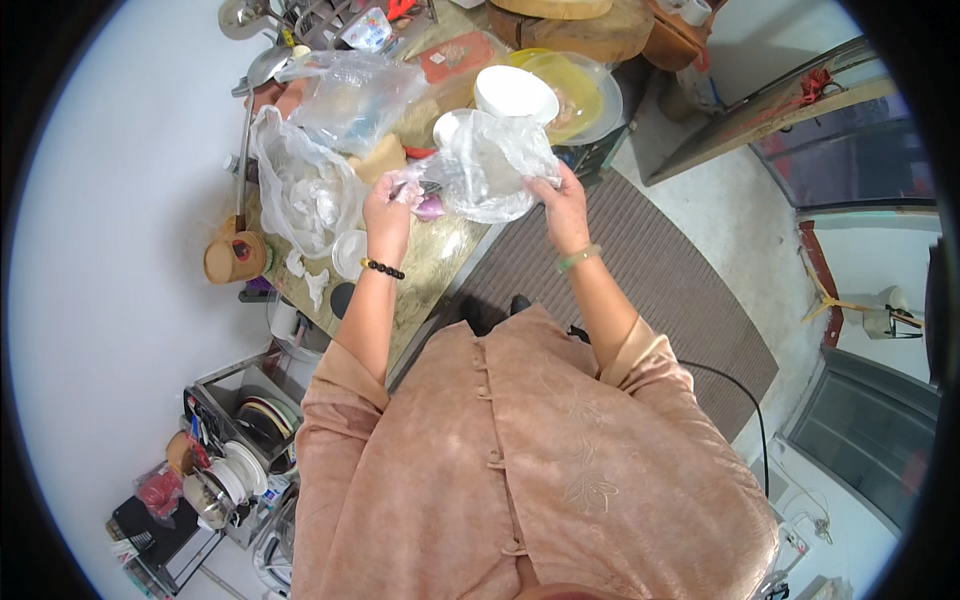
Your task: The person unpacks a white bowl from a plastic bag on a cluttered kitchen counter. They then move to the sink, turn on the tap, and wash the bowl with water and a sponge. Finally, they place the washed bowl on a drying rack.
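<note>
Between my two hands a clear thin plastic bag [491, 169] is stretched out above the counter edge. My left hand [391, 206] grips its gathered left end. The right side of the bag is pinched between thumb and fingers of my right hand [559, 199]. Just behind the bag stand a white bowl [516, 93] and a yellow basin [574, 90]. A purple object [430, 208] shows under the bag, partly hidden. Left of my left hand lies an open plastic bag [307, 187] with whitish contents, beside a round clear lid or tub [350, 253].
Another plastic bag [356, 97] and a red box or tray [457, 57] lie farther back on the counter [442, 255]. Thick round wooden boards [577, 34] are stacked at the back. A ladle [241, 172] hangs by the left wall. Ribbed matting [615, 262] covers the floor at right.
</note>
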The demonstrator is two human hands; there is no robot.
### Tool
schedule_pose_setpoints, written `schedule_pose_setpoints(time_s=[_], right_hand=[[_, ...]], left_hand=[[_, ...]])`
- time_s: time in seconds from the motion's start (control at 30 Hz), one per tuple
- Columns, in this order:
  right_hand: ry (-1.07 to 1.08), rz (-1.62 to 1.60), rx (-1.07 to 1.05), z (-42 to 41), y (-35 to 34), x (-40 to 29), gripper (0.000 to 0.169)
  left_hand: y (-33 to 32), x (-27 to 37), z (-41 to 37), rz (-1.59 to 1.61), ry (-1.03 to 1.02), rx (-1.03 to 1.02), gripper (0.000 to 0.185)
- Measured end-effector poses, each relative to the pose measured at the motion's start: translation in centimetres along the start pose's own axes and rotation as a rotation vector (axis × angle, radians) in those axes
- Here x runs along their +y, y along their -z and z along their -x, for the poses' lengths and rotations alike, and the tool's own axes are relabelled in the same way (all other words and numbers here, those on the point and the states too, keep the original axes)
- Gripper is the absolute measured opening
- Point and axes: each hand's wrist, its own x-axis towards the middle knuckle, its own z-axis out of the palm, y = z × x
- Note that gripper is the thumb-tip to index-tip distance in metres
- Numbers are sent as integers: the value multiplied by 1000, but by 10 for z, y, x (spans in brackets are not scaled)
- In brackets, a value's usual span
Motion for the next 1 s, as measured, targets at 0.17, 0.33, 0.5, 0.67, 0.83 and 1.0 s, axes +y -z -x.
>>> schedule_pose_setpoints(time_s=[0.17, 0.33, 0.5, 0.67, 0.83, 1.0], right_hand=[[4, 158, -14, -9, 10, -23, 31], [93, 89, -41, -20, 12, -38, 33], [-69, 197, -3, -29, 22, -24, 28], [-106, -2, 28, -31, 24, -2, 27], [-135, 223, 121, -11, 57, -15, 23], [-393, 389, 139, 13, 112, 1, 23]], left_hand=[[-32, 32, 14, -146, -75, -20, 14], [-35, 30, 3, -142, -185, 12, 15], [-17, 21, 11, -71, -74, 66, 24], [-11, 10, 18, -54, -32, -43, 23], [4, -22, 51, 13, -98, -15, 29], [9, -97, 97, -916, -247, 18, 51]])
